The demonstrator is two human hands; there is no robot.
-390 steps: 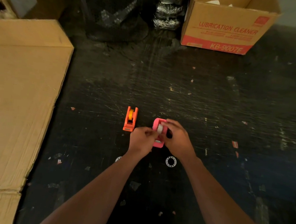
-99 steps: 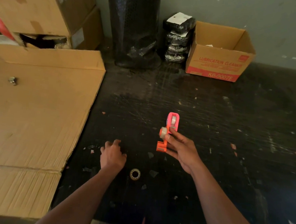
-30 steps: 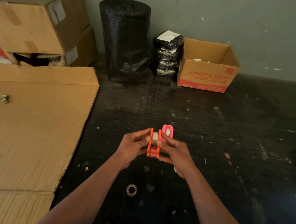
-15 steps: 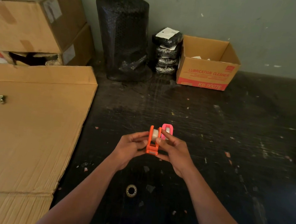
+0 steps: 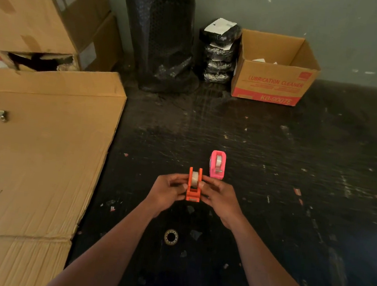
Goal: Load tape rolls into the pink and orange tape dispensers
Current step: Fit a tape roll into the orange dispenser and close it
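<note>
Head-worn view, angled down, forward

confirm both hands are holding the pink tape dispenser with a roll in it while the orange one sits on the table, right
Not quite. In the head view both hands hold the orange tape dispenser with a roll in it, while the pink tape dispenser sits on the table.

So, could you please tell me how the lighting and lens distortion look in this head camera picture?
Head view: dim, uneven light; the dark floor swallows detail near the bottom edge. The orange dispenser and pink dispenser stay crisp and vivid. Wide-angle bending shows: the black wrapped roll and the stacked boxes lean. No strong glare.
</note>
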